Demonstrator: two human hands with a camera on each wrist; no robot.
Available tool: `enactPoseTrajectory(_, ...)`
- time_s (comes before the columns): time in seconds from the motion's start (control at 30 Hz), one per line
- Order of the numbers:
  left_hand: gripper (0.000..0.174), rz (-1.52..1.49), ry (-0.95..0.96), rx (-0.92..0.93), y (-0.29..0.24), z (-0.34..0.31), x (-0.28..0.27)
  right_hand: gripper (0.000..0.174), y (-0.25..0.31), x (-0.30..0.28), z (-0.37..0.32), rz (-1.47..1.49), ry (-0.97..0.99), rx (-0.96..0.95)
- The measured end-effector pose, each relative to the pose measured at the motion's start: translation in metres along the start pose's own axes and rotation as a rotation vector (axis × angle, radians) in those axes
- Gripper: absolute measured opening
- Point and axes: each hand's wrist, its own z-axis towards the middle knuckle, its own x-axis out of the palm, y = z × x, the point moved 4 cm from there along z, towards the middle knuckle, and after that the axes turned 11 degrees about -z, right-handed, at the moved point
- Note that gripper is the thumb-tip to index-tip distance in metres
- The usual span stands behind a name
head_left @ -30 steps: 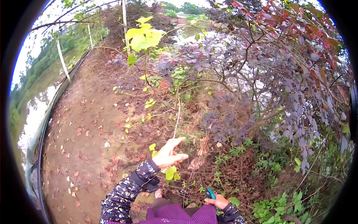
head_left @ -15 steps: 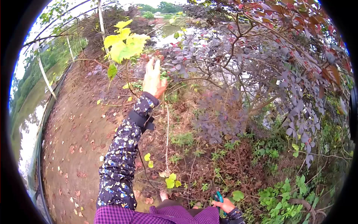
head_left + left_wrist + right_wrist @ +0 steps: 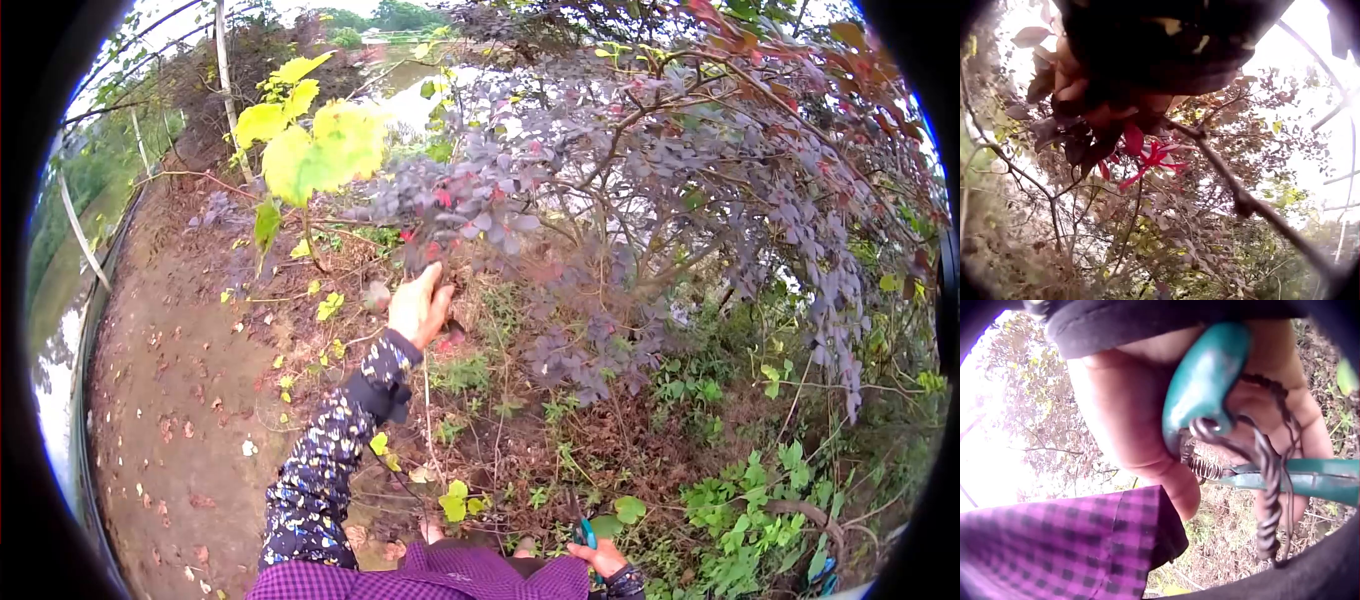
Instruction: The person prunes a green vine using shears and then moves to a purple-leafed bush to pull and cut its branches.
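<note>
My left hand (image 3: 420, 308) is stretched forward below the purple-leaved branch (image 3: 470, 205) of a shrub. In the left wrist view its fingers (image 3: 1072, 90) are partly in shadow among dark leaves, curled at the end of a brown twig (image 3: 1229, 175), beside a red flower (image 3: 1152, 157); the exact grip is partly hidden. Low by the body, my right hand (image 3: 603, 557) holds teal-handled shears (image 3: 587, 535). The right wrist view has the palm (image 3: 1129, 406) against one teal handle (image 3: 1207, 381), with a coil spring (image 3: 1207, 467) and twisted wire (image 3: 1267, 506) between the handles.
A vine with bright yellow-green leaves (image 3: 325, 155) stands left of the shrub. The dirt path (image 3: 180, 380) with fallen leaves runs along the left, edged by dark netting and water. Green undergrowth (image 3: 740, 510) and a curved stem lie to the right. A checked purple garment (image 3: 1066, 544) hangs by my right hand.
My left hand reached forward and up to the shrub, then came back down with purple leaves close above it. The right hand still holds the shears low down. The view has shifted.
</note>
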Motion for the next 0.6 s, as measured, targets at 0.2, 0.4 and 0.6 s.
enactPoseTrajectory(0.2,0.034,0.101,-0.060,0.107,0.016,-0.076,0.051,0.037,0.006,-0.003,-0.005,-0.023,-0.063,0.022)
enactPoseTrajectory(0.4,0.024,0.203,-0.180,0.145,0.018,-0.070,0.036,0.042,-0.001,0.002,0.022,-0.055,-0.066,-0.001)
enactPoseTrajectory(0.6,0.041,0.067,-0.060,0.043,0.060,-0.043,0.001,0.044,0.057,0.018,0.017,-0.216,-0.110,0.009)
